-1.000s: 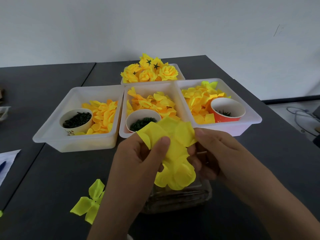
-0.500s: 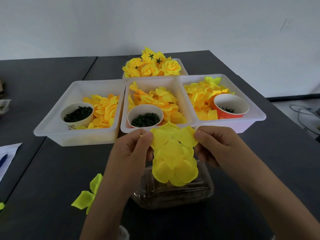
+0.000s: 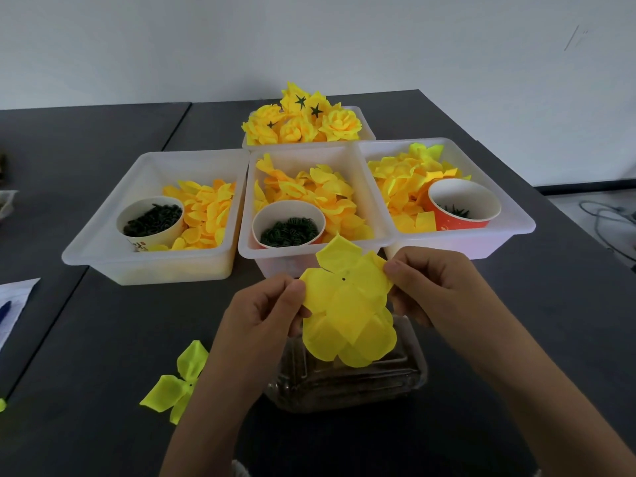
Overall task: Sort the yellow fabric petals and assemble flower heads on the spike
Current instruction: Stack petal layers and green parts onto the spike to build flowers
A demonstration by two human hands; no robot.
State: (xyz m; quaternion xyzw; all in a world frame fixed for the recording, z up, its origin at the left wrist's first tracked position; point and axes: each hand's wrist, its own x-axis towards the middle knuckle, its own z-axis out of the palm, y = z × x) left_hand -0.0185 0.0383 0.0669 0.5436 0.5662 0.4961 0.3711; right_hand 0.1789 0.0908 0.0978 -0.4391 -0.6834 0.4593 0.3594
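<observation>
Both hands are holding up a stack of flat yellow fabric petal layers (image 3: 346,304) over the near middle of the dark tabletop (image 3: 103,339), just above a clear plastic clamshell box (image 3: 347,380). The left hand (image 3: 261,318) is pinching the stack's left edge between thumb and curled fingers, and the right hand (image 3: 430,287) is pinching the right edge the same way, so both sets of fingers are closed narrow on fabric, probably to keep the layers spread and flat. A small dark centre hole is facing the camera, likely being lined up for threading; no spike is showing, possibly hidden behind the petals. Far of the hands three translucent white plastic bins are sitting side by side: the left bin (image 3: 103,242), the middle bin (image 3: 247,235) and the right bin (image 3: 509,232), each holding loose yellow-orange petals plus a paper cup of small dark green parts, apparently sorted by petal type within easy reach. A fourth bin of finished yellow flower heads (image 3: 303,122) is sitting furthest away, out of the working zone. A loose lime-yellow four-lobed petal piece (image 3: 179,383) is lying on the tabletop near left, apart from the hands, seemingly set aside. A white paper sheet (image 3: 13,304) is lying at the left edge.
</observation>
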